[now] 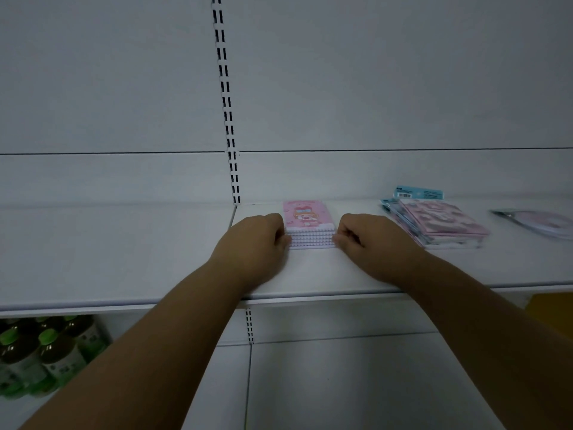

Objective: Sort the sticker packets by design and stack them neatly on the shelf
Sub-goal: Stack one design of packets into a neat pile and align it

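Note:
A neat stack of pink sticker packets (308, 218) with a cartoon girl on top lies on the white shelf (124, 252). My left hand (257, 240) presses against the stack's left side with curled fingers. On the opposite side my right hand (369, 240) grips the stack's right edge. A looser pile of pink and blue packets (440, 221) lies to the right, apart from my hands. Another packet (536, 221) lies at the far right edge of the view.
A slotted upright rail (228, 119) runs down the white back panel behind the shelf. Bottles with green caps (46, 352) stand on the lower shelf at bottom left. Something yellow (548, 305) shows under the shelf at the right.

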Demonstrator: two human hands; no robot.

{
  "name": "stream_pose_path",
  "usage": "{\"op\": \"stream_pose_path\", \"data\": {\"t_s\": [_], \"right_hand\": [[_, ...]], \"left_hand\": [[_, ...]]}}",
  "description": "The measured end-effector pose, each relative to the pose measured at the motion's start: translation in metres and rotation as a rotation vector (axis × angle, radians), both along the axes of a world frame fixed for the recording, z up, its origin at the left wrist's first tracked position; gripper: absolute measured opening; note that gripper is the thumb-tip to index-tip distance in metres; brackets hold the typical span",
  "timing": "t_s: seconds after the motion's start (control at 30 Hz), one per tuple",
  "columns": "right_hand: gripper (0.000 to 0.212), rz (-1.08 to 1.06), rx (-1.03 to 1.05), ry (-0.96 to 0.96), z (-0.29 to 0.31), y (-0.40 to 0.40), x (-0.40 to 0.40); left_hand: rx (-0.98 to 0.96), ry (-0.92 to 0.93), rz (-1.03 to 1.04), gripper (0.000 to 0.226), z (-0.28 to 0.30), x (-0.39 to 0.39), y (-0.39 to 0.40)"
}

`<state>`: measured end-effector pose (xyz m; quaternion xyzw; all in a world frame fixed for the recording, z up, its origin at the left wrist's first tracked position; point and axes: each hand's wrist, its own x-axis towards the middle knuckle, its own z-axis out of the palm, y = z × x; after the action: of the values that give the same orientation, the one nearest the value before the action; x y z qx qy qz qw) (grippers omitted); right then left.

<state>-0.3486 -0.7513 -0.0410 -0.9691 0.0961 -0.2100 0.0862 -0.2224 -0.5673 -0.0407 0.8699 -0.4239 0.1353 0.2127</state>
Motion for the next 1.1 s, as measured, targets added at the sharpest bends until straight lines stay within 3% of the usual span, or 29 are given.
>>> {"op": "stream_pose_path", "data": {"t_s": [0.37,0.77,0.83,0.97,1.1], "right_hand": [[0.027,0.026,-0.061,0.042,0.003,0.003,0.001],[0.029,-0.006,-0.04,0.047,0.003,0.003,0.001],[0.033,-0.043,0.104,0.016,0.005,0.0,0.002],[0.028,-0.162,0.702,0.014,0.027,-0.012,0.016],[0.023,-0.221,0.929,0.073,0.041,-0.009,0.038]], "left_hand": [[0.011,0.006,-0.031,0.023,0.002,0.0,-0.002],[-0.032,0.131,0.012,0.031,0.006,-0.003,0.0],[-0.104,0.264,0.072,0.033,0.012,0.002,0.0],[-0.163,0.62,0.135,0.028,0.03,0.02,-0.011],[-0.113,0.764,0.135,0.031,0.041,0.022,-0.032]]}}
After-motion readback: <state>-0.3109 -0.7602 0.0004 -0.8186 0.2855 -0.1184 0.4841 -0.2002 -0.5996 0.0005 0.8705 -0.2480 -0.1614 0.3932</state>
